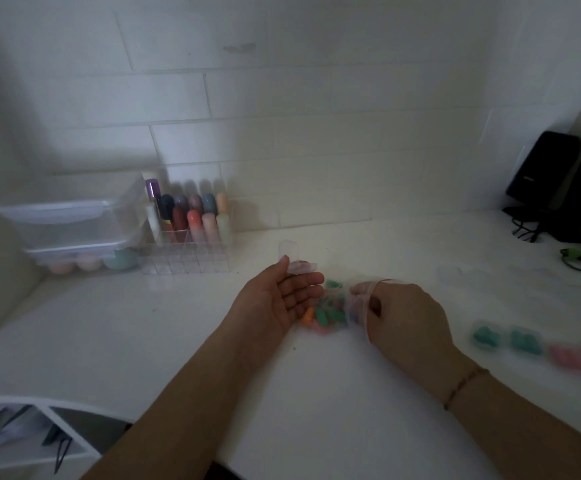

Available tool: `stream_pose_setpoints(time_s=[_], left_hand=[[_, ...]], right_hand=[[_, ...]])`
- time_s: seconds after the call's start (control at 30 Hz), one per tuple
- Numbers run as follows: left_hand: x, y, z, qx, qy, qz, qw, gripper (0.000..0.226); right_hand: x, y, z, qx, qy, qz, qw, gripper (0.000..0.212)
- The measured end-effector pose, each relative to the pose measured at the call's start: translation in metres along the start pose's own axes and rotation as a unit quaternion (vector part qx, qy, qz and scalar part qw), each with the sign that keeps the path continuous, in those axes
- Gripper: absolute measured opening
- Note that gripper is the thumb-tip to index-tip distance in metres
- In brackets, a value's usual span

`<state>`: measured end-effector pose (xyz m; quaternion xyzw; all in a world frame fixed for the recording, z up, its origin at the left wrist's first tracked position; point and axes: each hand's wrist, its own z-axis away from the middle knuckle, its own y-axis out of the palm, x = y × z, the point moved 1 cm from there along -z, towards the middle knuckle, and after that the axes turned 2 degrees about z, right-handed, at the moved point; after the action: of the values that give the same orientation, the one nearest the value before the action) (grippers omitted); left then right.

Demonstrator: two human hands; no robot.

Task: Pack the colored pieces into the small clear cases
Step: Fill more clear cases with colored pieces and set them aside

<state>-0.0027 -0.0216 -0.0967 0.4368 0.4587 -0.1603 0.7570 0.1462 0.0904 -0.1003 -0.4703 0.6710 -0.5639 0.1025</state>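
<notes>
Looks partway done: four filled cases (542, 346) sit in a row near the right, teal then pink. Plenty of loose colored pieces (325, 315) remain in the clear bag (358, 303), which the right hand (407, 317) pinches. The left hand (282, 299), palm up and spread, has an open empty case (294, 259) at its fingertips.

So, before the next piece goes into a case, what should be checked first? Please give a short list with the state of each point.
1. Open clear case is at the left hand fingertips: ok.
2. Case compartment is empty: cannot tell, blurred.
3. Right hand has a grip on the clear bag: ok.
4. Colored pieces lie within reach between the hands: ok.
5. A piece is already picked: not ok.
6. Filled cases are set aside at the right: ok.
</notes>
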Motion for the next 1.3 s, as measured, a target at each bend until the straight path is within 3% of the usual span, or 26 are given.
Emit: stream_pose_setpoints(time_s=[0.27, 0.43, 0.57, 0.93, 1.13, 1.3], left_hand=[[0.003, 0.002, 0.0, 0.04, -0.002, -0.009, 0.999, 0.036], [0.005, 0.002, 0.002, 0.086, -0.003, -0.043, 0.995, 0.038], [0.005, 0.001, 0.003, 0.111, 0.003, -0.057, 0.992, 0.043], [0.005, 0.0, 0.004, 0.156, -0.005, -0.086, 0.984, 0.041], [0.006, 0.0, 0.005, 0.169, 0.004, -0.089, 0.981, 0.036], [0.004, -0.002, 0.006, 0.174, 0.002, -0.093, 0.98, 0.038]], right_hand=[[-0.002, 0.0, 0.0, 0.027, 0.039, -0.027, 0.998, 0.023], [0.002, -0.001, 0.003, -0.006, 0.003, -0.033, 0.999, 0.021], [-0.001, 0.001, 0.001, -0.009, 0.028, -0.095, 0.995, 0.017], [0.0, 0.002, 0.004, -0.014, 0.002, -0.015, 1.0, 0.027], [-0.003, 0.002, 0.003, -0.029, 0.02, -0.129, 0.991, 0.02], [-0.011, -0.006, -0.006, -0.014, 0.008, -0.134, 0.991, 0.005]])
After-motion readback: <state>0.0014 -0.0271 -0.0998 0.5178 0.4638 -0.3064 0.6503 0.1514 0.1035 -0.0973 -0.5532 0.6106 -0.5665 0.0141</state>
